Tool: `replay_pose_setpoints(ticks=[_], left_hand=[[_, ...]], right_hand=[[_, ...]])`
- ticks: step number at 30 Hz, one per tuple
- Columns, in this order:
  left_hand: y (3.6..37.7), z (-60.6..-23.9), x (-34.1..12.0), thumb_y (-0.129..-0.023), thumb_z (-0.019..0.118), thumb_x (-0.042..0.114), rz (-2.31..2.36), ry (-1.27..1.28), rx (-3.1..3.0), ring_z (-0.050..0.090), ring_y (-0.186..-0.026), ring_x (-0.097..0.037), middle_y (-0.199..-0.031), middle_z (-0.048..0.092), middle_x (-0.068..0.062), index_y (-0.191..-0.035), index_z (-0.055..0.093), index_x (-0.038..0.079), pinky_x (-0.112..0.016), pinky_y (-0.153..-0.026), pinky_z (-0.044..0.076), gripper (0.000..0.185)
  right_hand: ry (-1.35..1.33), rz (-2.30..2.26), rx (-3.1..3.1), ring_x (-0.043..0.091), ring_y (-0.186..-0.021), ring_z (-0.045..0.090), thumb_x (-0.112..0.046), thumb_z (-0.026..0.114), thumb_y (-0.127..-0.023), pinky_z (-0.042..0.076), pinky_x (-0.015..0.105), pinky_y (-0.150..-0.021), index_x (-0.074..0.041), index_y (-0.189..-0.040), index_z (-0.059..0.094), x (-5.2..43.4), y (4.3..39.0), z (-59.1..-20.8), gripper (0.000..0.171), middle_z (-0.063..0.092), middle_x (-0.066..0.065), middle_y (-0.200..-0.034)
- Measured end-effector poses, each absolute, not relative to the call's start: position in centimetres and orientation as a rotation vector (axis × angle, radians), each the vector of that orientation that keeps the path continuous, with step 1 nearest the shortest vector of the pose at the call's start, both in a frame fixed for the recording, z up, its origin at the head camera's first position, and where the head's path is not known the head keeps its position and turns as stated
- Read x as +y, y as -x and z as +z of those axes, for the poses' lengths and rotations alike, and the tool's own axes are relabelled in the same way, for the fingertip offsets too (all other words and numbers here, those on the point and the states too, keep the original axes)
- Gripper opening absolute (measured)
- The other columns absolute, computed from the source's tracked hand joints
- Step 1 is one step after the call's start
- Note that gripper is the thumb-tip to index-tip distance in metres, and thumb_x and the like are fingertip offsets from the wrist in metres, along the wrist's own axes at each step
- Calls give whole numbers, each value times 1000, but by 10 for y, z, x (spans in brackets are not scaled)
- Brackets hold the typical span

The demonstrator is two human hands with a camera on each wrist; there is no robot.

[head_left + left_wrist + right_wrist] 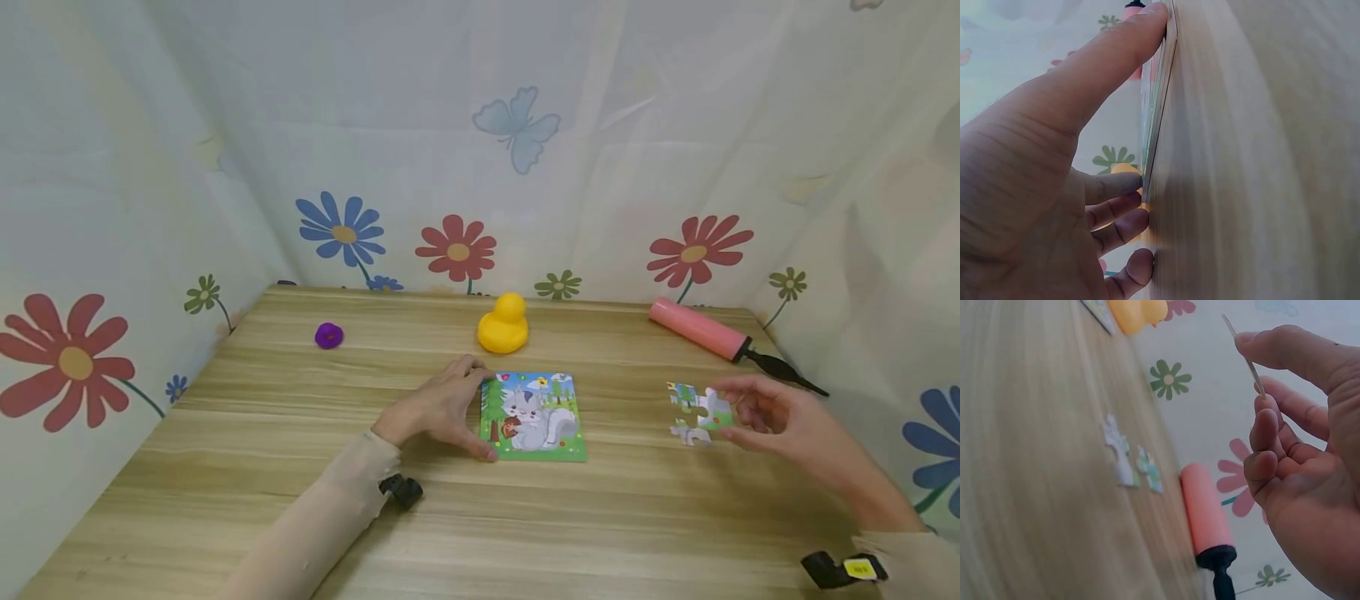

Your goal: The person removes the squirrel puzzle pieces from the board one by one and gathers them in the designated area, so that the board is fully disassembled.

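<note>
A squirrel puzzle board (534, 417) lies flat mid-table. My left hand (468, 408) rests at its left edge, with the thumb (1110, 62) at the near corner and the fingers (1119, 187) at the far corner touching the board's thin edge (1159, 119). My right hand (731, 408) hovers above the table to the right and pinches one puzzle piece (716, 408), seen edge-on (1244, 359) between thumb and fingertips. Two loose pieces (682, 393) (690, 433) lie on the wood below it, also visible in the right wrist view (1116, 447) (1147, 469).
A yellow rubber duck (503, 323) stands behind the board. A pink hand pump (699, 328) lies at the back right and a small purple ring (328, 335) at the back left. Flowered curtain walls enclose the wooden table (300, 500) on three sides.
</note>
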State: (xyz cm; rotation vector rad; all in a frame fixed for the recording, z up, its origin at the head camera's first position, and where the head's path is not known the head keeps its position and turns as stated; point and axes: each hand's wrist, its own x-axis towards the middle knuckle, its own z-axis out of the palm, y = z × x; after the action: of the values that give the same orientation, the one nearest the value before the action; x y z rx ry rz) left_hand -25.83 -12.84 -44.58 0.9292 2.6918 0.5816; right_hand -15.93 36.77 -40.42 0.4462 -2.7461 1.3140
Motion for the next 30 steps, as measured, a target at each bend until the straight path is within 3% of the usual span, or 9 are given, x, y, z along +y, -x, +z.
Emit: replay_pose_setpoints(ticks=[6, 11, 21, 30], left_hand=[[258, -443, -129, -72, 99, 69, 593, -924, 2690, 39, -151, -30, -171, 34, -12, -171, 39, 8, -49, -132, 37, 131], [257, -443, -128, -73, 99, 68, 588, -915, 2687, 38, -151, -30, -171, 34, -12, -171, 38, 8, -49, -131, 37, 130], [258, -445, -127, -73, 99, 69, 562, -919, 2692, 37, -152, -30, -171, 34, -12, -171, 38, 8, -49, -132, 36, 131], [257, -444, -128, -73, 100, 67, 580, -926, 2692, 36, -154, -33, -172, 34, -15, -170, 38, 4, -53, -132, 35, 131]], right_hand=[[-562, 1433, -2707, 20, -81, 58, 7, 84, -95, 48, 32, -59, 3, -143, 65, 376, 149, -425, 52, 62, 6, -101], [-510, 1479, -2781, 21, -86, 59, 0, 85, -96, 50, 30, -63, 0, -144, 65, 378, 142, -442, 52, 64, 3, -106], [-427, 1505, -2897, 23, -84, 55, -10, 88, -96, 44, 33, -61, -7, -143, 68, 384, 136, -462, 51, 59, 10, -104], [-517, 1449, -2914, 23, -83, 53, -11, 90, -95, 45, 33, -61, -11, -141, 71, 386, 137, -468, 50, 61, 8, -109]])
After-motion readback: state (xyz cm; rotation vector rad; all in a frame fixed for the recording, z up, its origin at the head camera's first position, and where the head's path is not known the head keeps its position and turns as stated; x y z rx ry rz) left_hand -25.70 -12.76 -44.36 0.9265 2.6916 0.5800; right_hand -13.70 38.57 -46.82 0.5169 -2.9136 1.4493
